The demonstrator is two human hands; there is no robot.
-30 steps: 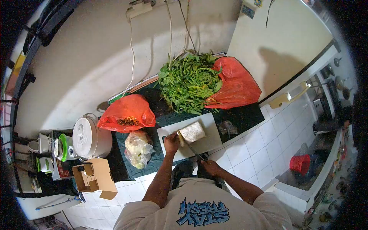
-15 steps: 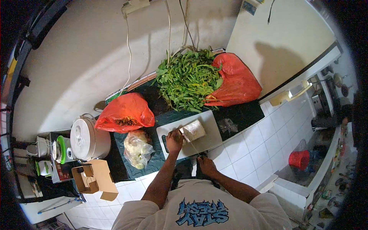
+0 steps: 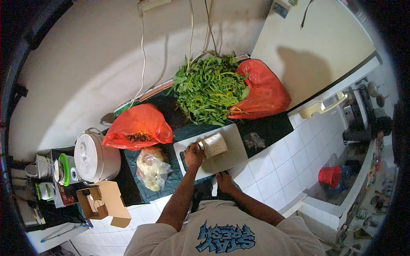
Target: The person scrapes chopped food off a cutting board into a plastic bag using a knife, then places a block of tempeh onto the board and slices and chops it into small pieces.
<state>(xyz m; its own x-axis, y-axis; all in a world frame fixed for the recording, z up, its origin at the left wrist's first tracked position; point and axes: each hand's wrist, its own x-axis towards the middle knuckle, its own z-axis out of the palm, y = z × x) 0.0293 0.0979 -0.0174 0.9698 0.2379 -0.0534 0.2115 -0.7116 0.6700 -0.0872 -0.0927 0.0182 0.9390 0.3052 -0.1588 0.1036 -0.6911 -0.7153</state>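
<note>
A pale, whitish block (image 3: 215, 145) lies on the light cutting board (image 3: 235, 147). My left hand (image 3: 194, 155) is closed at the block's left end, gripping it. At the board's front edge, my right hand (image 3: 225, 182) is closed around a dark handle, apparently a knife's; the blade is hard to make out now. Left of the board sits a clear plastic bag (image 3: 153, 170) with pale contents.
Leafy greens (image 3: 209, 89) and a red bag (image 3: 269, 91) lie behind the board. Another red bag (image 3: 141, 126) holds small reddish pieces. At the left are a white cooker (image 3: 96, 155) and an open cardboard box (image 3: 113, 202). A red basket (image 3: 329, 176) is at the right.
My right hand has shifted slightly left, and the thin blade seen earlier beside the block is no longer distinct. My left hand stays at the block. The whole view has shifted slightly.
</note>
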